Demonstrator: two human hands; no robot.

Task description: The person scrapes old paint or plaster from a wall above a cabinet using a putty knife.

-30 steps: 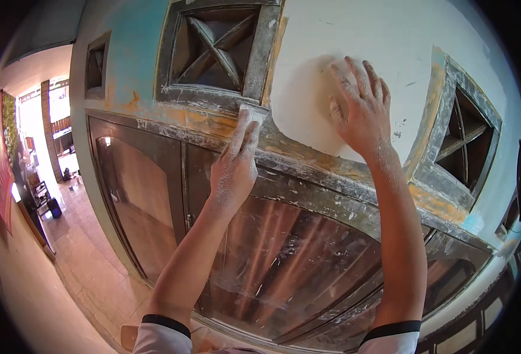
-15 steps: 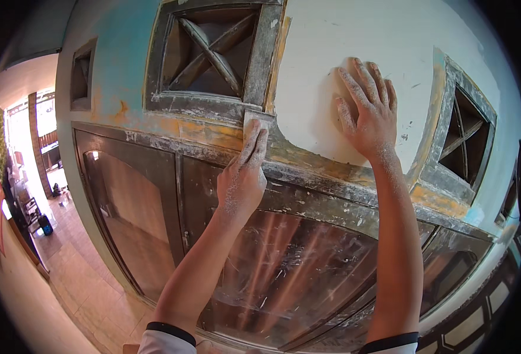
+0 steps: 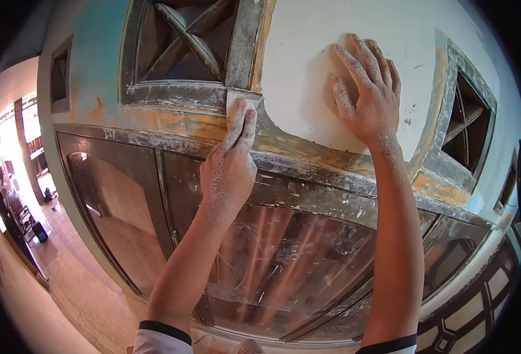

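Note:
My left hand [image 3: 228, 168], dusted with white powder, presses a small pale grey sheet that looks like sandpaper [image 3: 250, 99] against the lower right corner of a dark wooden vent frame [image 3: 178, 93]. Its first two fingers lie stretched over the sheet, and the other fingers are curled. The sheet's underside is hidden. To the right, my right hand [image 3: 373, 106] rests on the cream wall panel [image 3: 307, 65] with its fingers spread, holding nothing. Powder also coats its fingertips and wrist.
Below runs a worn wooden ledge [image 3: 325, 177] with scraped orange-brown patches, above dark glazed panels [image 3: 290, 259]. A second crossed vent [image 3: 464, 127] is at the right. At the far left, a tiled floor [image 3: 77, 277] leads to a bright doorway [image 3: 30, 118].
The view has shifted, so the wall and both hands appear higher, with the left side further left. My left hand stays pressed at the frame corner, and my right stays flat on the wall.

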